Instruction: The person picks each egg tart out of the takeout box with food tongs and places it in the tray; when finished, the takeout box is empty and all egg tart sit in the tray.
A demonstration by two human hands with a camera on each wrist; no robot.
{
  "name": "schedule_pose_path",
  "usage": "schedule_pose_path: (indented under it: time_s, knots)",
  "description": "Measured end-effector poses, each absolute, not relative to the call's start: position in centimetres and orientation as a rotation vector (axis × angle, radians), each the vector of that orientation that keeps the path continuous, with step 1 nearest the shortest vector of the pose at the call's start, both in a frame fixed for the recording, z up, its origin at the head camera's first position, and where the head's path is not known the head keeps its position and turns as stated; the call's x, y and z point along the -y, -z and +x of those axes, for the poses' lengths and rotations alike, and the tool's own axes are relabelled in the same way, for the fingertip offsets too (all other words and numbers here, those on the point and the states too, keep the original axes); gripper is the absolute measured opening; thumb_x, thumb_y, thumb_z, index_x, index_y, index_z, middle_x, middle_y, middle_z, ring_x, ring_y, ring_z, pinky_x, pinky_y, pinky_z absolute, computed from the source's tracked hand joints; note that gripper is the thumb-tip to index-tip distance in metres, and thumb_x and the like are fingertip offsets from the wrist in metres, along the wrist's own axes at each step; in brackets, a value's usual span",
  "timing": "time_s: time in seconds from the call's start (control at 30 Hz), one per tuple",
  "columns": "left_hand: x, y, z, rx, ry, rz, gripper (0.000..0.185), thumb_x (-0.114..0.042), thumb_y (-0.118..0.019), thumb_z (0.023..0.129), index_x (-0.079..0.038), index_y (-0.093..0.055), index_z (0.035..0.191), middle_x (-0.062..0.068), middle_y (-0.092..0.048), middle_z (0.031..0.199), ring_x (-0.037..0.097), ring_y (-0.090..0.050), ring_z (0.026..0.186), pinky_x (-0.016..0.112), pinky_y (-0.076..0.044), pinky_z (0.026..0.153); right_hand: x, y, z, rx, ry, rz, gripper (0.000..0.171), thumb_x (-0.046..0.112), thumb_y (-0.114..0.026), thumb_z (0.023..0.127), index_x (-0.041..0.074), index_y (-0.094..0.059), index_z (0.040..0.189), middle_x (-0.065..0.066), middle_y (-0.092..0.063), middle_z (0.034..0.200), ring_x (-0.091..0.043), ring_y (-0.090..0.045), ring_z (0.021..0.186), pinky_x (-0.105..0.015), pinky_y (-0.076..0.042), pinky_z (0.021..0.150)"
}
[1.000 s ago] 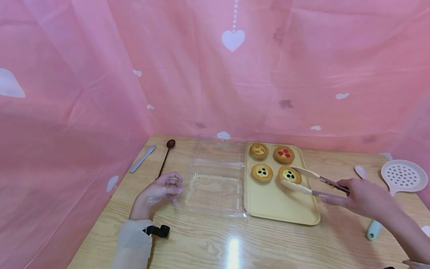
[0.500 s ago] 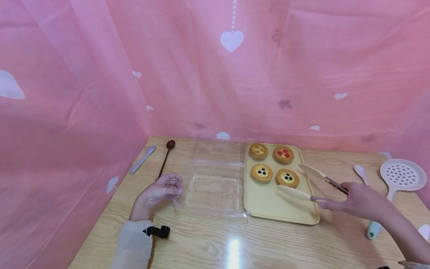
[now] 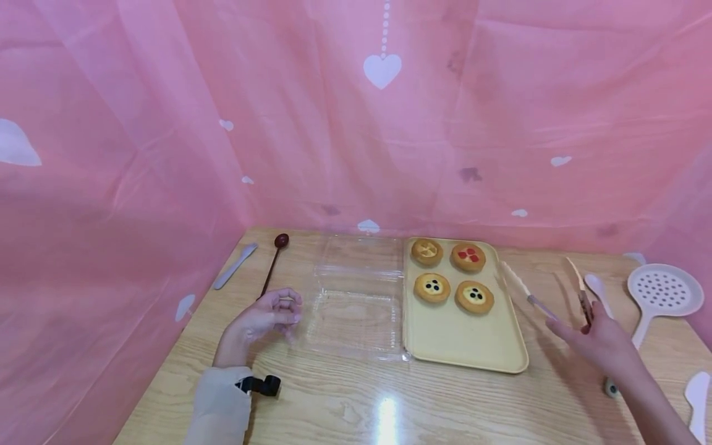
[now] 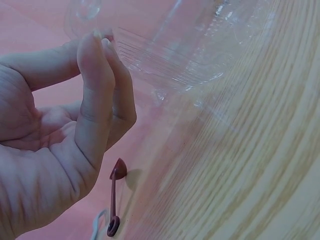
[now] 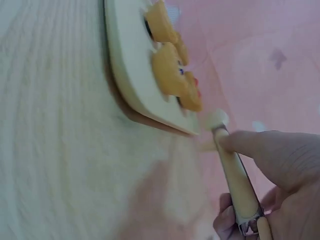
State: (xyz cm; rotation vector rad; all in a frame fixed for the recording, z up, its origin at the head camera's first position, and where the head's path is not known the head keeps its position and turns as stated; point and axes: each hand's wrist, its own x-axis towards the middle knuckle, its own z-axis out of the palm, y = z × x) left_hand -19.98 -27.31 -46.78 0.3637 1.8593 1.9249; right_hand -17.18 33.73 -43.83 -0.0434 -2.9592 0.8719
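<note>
My left hand (image 3: 272,314) is at the left edge of a clear plastic clamshell box (image 3: 353,321), thumb and fingertips pinched together on its rim. The box lies with its lid folded back. In my right hand (image 3: 606,346) is a pair of tongs (image 3: 542,306), its arms spread apart with nothing between them, right of the yellow tray (image 3: 461,343). Several tarts sit on that tray: two with dark berries, a near-right tart (image 3: 474,297) and a near-left tart (image 3: 432,288), plus a red-topped tart (image 3: 468,256) and a yellow-topped tart (image 3: 427,252) behind.
At the left lie a dark red long-handled spoon (image 3: 281,241) and a grey-lilac utensil (image 3: 236,266). On the right are a perforated skimmer (image 3: 665,290), a pale pink spoon (image 3: 596,285) and a white flat utensil (image 3: 698,395). Pink cloth (image 3: 356,136) hangs behind the table.
The tongs have let go of the near-right berry tart, which stays on the tray. My right hand has swung the tongs rightward off the tray. My left hand has hardly moved.
</note>
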Motion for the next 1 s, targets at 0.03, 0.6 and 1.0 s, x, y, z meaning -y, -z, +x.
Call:
schedule_pose_path:
  time_s: [0.03,0.6,1.0]
  knots:
    - [27.3,46.8,-20.0,-1.858,-1.923,0.365,0.022,0.011,-0.058,0.092,0.013,-0.046,0.110,0.007,-0.057,0.084,0.017,-0.060,0.062,0.032,-0.057,0.057,-33.6,44.4,-17.2,2.931,-0.889,-0.062,0.077,0.041,-0.065,0.094,-0.017,-0.031,0.133,-0.018,-0.056,0.076,-0.032,-0.055,0.069,-0.036,-0.043,0.053]
    - [28.6,45.5,-19.9,-2.072,-1.827,0.183,0.054,-0.014,-0.069,0.095,0.010,-0.044,0.136,0.017,-0.061,0.102,0.027,-0.065,0.082,0.042,-0.060,0.071,-31.3,45.6,-16.6,2.822,-0.565,-0.179,0.061,0.055,-0.068,0.087,-0.003,-0.049,0.090,-0.033,-0.054,0.081,-0.054,-0.052,0.073,-0.052,-0.039,0.051]
    - [28.6,37.6,-22.5,-3.085,-0.957,0.280,0.075,-0.056,-0.037,0.103,-0.013,-0.012,0.160,0.026,-0.014,0.160,0.048,-0.016,0.144,0.073,-0.025,0.105,-27.4,38.2,-20.2,2.763,-0.365,0.120,0.079,0.057,-0.046,0.100,0.009,-0.020,0.157,-0.042,-0.024,0.144,-0.064,-0.021,0.130,-0.083,-0.011,0.096]
